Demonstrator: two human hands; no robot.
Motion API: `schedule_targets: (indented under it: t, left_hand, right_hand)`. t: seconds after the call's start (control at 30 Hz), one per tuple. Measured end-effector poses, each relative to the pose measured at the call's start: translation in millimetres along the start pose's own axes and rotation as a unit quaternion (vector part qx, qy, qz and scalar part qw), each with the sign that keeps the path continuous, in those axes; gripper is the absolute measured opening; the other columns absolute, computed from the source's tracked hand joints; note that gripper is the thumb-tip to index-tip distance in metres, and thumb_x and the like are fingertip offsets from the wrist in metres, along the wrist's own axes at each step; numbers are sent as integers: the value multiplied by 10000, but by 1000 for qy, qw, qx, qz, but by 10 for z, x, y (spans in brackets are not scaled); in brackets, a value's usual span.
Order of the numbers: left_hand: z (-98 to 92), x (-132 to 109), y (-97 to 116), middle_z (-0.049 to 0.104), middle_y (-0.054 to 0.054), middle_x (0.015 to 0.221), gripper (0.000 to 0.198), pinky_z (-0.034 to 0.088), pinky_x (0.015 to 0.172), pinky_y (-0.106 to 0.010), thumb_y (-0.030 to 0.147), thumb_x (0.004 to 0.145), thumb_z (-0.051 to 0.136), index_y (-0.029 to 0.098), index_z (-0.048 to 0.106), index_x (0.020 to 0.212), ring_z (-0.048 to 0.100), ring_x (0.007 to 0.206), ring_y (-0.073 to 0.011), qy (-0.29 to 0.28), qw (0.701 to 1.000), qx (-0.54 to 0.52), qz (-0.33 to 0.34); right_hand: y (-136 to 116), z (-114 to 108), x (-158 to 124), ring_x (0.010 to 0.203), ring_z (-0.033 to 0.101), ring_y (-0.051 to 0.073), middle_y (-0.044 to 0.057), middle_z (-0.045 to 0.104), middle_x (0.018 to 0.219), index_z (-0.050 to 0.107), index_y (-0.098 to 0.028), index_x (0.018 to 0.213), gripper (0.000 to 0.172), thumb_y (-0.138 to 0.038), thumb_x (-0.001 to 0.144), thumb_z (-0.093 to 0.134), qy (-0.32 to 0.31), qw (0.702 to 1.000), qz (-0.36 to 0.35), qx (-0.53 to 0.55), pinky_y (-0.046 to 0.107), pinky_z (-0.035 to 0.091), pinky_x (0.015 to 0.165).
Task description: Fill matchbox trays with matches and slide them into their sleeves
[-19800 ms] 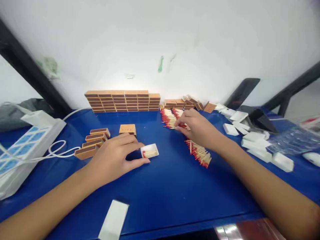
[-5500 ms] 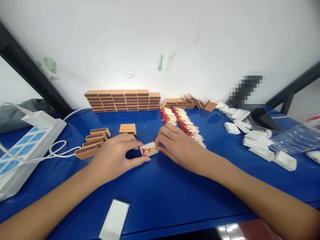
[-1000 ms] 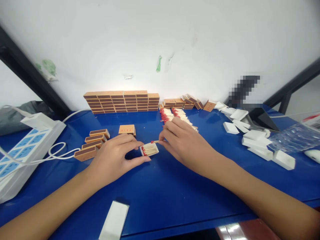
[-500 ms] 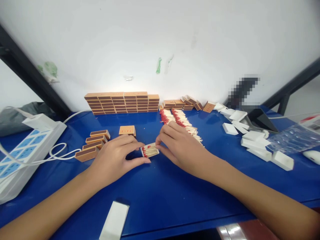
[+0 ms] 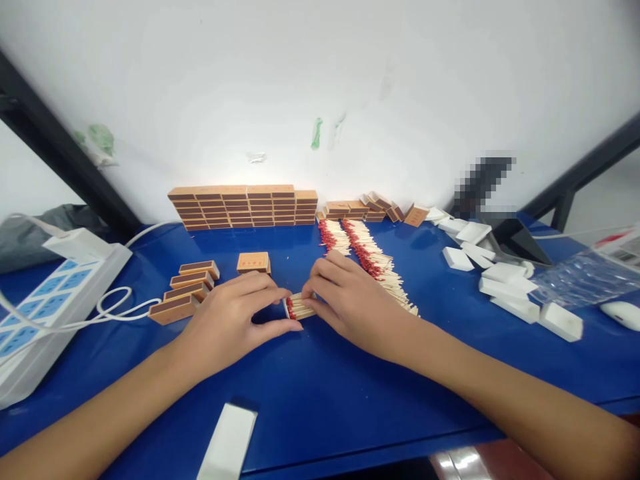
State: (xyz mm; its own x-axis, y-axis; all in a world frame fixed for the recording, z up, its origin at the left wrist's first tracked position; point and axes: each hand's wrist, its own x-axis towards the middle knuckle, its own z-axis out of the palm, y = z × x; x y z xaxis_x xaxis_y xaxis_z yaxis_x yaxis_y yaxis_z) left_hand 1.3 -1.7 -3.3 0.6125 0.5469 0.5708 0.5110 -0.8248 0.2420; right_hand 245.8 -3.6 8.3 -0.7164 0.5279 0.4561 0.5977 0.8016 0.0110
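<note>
A small white matchbox tray (image 5: 287, 309) lies on the blue table, filled with red-tipped matches (image 5: 299, 307). My left hand (image 5: 237, 310) holds the tray's left end between thumb and forefinger. Over its right end, my right hand (image 5: 345, 287) has its fingertips pinched together on the matches, hiding that part of the tray. Loose matches (image 5: 370, 250) lie in two rows behind my right hand, red heads to the left. An orange matchbox (image 5: 253, 262) sits just beyond my left hand, and several more matchboxes (image 5: 175, 309) stand in a row to its left.
Stacked matchboxes (image 5: 230, 207) line the wall, with loose sleeves (image 5: 380, 201) beside them. White trays (image 5: 507, 290) are scattered at right, near a clear plastic package (image 5: 590, 277). A white box (image 5: 229, 440) lies in front. A power strip (image 5: 65, 313) with cables occupies the left.
My right hand has moved left and slightly down, over the tray's right end, covering matches that showed before. My left hand stays almost where it was.
</note>
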Motion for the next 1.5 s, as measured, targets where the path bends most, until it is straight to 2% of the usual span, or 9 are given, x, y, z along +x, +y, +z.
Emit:
schedule_targets:
  t: [0.13,0.3,0.4,0.47,0.57,0.73,0.93,1.27,1.5]
  left_hand:
    - [-3,9,1,744,-44,947,301,595,848,-338,401,899,846,157,761,1054,735,899,-207,-1,1000,1,-10]
    - [-23,16,-16,726,-24,894,314,592,797,-331,438,900,840,171,790,1056,728,846,-198,-12,999,20,-32]
    - [-25,13,-23,738,-29,909,315,591,793,-329,447,904,835,173,794,1054,736,866,-204,-13,999,22,-36]
    - [-24,12,-19,747,-36,926,317,589,802,-328,452,908,830,173,792,1055,742,891,-211,-11,999,20,-36]
    - [-24,13,-9,747,-35,920,324,581,793,-320,456,903,834,179,792,1064,740,874,-208,-10,999,26,-32]
    - [-27,12,-6,745,-38,923,316,573,800,-319,445,901,838,172,791,1053,739,888,-213,-11,999,24,-33]
    - [-29,4,-5,738,-32,916,321,581,799,-323,444,897,841,176,796,1067,730,867,-206,-14,999,23,-34]
    - [-26,-12,-12,740,-37,927,324,590,807,-329,463,906,828,186,789,1070,732,880,-211,-18,999,18,-37]
    - [-22,4,-13,732,-29,922,319,589,817,-339,447,901,837,180,794,1072,726,882,-207,-22,999,14,-42]
  right_hand:
    - [106,-50,-7,957,570,241,108,680,974,754,-135,1011,212,-214,1075,568,21,998,15,53,399,504,900]
    - [635,-256,-129,915,601,266,100,683,913,747,-190,948,151,-241,1033,633,80,992,97,30,443,496,860]
    - [952,-296,-244,926,606,277,83,678,889,745,-224,917,121,-232,1003,660,27,992,122,17,449,490,862]
    - [1060,-256,-290,959,600,287,87,678,906,761,-233,959,98,-234,991,669,-14,992,127,15,447,488,872]
    - [1081,-144,-286,961,571,291,106,665,938,775,-217,1028,113,-247,991,672,-50,990,130,2,439,484,866]
    - [1023,-21,-207,948,538,282,123,659,991,779,-197,1023,129,-204,996,652,-71,989,134,-1,436,458,873]
    - [1026,-7,-194,927,535,274,123,660,974,751,-186,959,148,-186,1012,613,-64,989,129,17,426,438,859]
    - [1050,39,-218,931,542,275,122,669,973,748,-196,964,139,-187,1006,615,-46,992,111,35,431,438,867]
    - [1060,36,-201,928,557,271,119,691,962,731,-196,914,135,-212,1005,632,-53,989,127,49,428,440,870]
